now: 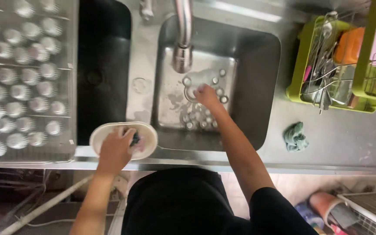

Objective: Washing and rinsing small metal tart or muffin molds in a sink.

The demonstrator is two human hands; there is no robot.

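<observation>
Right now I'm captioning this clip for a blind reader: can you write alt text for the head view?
Seen from above, a person at a steel sink reaches the right hand among small round metal cups in the basin, while the left hand presses a dark sponge into a white oval dish. A green drying rack stands right, a tray of cups left.

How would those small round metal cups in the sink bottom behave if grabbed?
The small metal cups look thin and shiny, so probably light. They lie in a wet sink under the right hand, so likely slippery. Being round, they may roll or scatter if pushed.
</observation>
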